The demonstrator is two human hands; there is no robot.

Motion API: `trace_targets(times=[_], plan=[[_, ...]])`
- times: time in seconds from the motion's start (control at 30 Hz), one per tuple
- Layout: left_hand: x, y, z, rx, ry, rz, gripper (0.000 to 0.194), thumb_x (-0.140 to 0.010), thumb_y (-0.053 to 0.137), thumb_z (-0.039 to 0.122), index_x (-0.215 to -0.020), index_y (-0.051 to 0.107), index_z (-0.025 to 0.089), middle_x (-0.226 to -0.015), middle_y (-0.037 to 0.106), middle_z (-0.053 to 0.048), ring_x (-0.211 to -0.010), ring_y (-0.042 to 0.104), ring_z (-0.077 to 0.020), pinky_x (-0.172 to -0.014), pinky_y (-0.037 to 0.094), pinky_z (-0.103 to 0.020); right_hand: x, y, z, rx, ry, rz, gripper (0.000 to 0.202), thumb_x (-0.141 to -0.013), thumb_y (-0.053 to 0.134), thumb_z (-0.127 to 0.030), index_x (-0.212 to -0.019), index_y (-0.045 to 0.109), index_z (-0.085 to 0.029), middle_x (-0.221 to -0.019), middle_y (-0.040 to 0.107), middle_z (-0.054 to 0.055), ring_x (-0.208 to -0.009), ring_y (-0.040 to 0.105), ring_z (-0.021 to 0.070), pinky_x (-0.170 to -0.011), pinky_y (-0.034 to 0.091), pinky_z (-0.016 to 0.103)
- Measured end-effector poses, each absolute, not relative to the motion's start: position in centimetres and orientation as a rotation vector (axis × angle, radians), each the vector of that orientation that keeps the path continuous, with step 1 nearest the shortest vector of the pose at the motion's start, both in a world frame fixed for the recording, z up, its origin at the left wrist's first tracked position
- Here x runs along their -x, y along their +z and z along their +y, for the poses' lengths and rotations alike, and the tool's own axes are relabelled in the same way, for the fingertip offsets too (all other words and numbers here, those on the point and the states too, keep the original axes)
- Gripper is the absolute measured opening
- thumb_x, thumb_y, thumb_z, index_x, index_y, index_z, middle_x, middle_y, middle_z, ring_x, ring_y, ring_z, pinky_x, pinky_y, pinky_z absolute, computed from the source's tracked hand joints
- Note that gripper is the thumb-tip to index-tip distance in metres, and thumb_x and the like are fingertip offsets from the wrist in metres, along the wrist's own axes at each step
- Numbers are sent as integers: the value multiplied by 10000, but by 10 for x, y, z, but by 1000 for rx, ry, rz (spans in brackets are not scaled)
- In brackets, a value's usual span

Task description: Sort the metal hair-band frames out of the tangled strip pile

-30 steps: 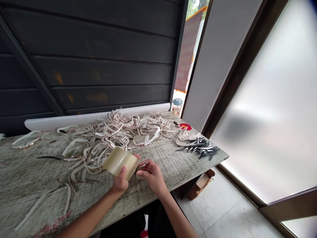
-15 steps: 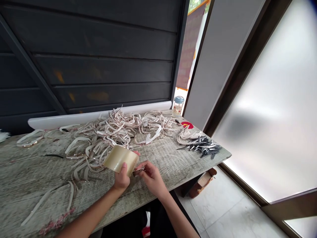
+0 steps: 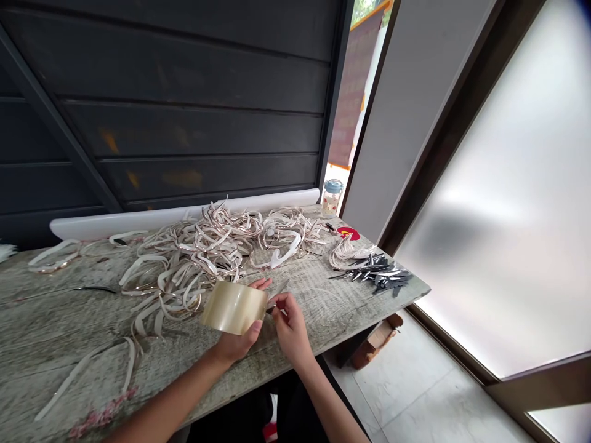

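A tape roll [image 3: 233,307] is clasped in the left hand [image 3: 237,346], seemingly for steadiness, while a dark piece [image 3: 270,310] is pinched beside its right edge by the right hand [image 3: 292,329].

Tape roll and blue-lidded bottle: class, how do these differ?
The tape roll is held in the left hand; no hand touches the blue-lidded bottle.
The tape roll is plain pale gold; the blue-lidded bottle carries reddish marks.
The tape roll is nearer the camera; the blue-lidded bottle stands farther back.
Both look rounded.

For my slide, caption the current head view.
Left hand gripping a packing tape roll, right hand close beside it, before tangled white strips.
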State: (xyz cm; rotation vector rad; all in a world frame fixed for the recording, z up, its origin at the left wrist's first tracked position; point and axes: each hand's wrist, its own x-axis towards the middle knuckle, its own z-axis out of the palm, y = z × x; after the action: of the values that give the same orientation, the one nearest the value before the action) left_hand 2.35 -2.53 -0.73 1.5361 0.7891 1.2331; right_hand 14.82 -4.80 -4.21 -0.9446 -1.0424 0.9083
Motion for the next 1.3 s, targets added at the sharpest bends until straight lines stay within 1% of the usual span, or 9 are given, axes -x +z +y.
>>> trace_targets(times=[0.2, 0.3, 0.5, 0.67, 0.8, 0.93, 1.07, 1.17, 1.3], plan=[[-29, -4, -22, -1446, 1292, 930, 516, -584, 778, 353, -1076, 650, 265, -1165, 702, -106, -1256, 541, -367, -1081, 412, -486, -146, -42, -52, 947, 951, -1101, 139, -859, 576, -274, -984, 618, -233, -1023, 622, 54, -895, 585, 183, -704, 499, 266], [-27, -5, -21, -1454, 1280, 972, 476, -579, 777, 340, -1032, 655, 264, -1080, 712, -88, -1181, 579, -360, -1049, 432, -473, -145, -41, -53, 953, 965, -1100, 130, -840, 603, -270, -959, 636, -231, -989, 648, 52, -909, 612, 193, -735, 515, 283], [-19, -12, -20, -1505, 1217, 843, 487, -614, 754, 365, -1074, 623, 273, -1091, 692, -84, -1025, 637, -326, -992, 471, -447, -148, -42, -55, 1000, 983, -1048, 73, -793, 655, -278, -846, 656, -228, -857, 691, 35, -799, 634, 190, -684, 527, 292], [-18, -18, -19, -1549, 1237, 802, 457, -699, 715, 377, -1129, 616, 262, -1125, 694, -94, -1067, 633, -317, -1007, 469, -441, -150, -42, -56, 993, 945, -1088, 78, -820, 656, -289, -875, 657, -233, -899, 691, 37, -841, 639, 194, -759, 525, 315], [-23, -24, -17, -1445, 1333, 805, 428, -779, 625, 434, -1140, 639, 203, -1147, 704, -118, -1136, 617, -326, -1034, 455, -436, -149, -41, -57, 930, 944, -1089, 134, -863, 650, -352, -930, 648, -236, -940, 657, 41, -888, 617, 192, -778, 517, 309], [-24, -28, -14, -1303, 1414, 960, 469, -751, 605, 501, -1069, 671, 163, -1046, 736, -127, -1146, 615, -352, -1077, 419, -447, -149, -39, -57, 835, 968, -996, 236, -890, 631, -459, -968, 618, -236, -950, 627, 36, -858, 591, 174, -785, 520, 310], [-21, -22, -18, -1491, 1357, 867, 424, -722, 671, 397, -1107, 644, 222, -1097, 714, -110, -1134, 618, -342, -1069, 427, -455, -153, -40, -56, 768, 1017, -886, 268, -884, 640, -492, -975, 581, -248, -987, 619, 32, -874, 588, 171, -795, 521, 308], [-21, -17, -22, -1551, 1257, 755, 448, -695, 713, 324, -1132, 626, 272, -1133, 698, -89, -1130, 619, -325, -1021, 475, -439, -156, -42, -56, 751, 1067, -875, 275, -878, 648, -497, -963, 569, -248, -941, 610, 17, -790, 578, 147, -759, 511, 285], [-22, -20, -20, -1517, 1266, 772, 422, -721, 695, 361, -1123, 625, 251, -1135, 697, -97, -1126, 615, -329, -1020, 470, -435, -157, -42, -56, 742, 1088, -940, 243, -891, 639, -466, -983, 571, -252, -960, 601, 15, -790, 576, 139, -787, 506, 287]])
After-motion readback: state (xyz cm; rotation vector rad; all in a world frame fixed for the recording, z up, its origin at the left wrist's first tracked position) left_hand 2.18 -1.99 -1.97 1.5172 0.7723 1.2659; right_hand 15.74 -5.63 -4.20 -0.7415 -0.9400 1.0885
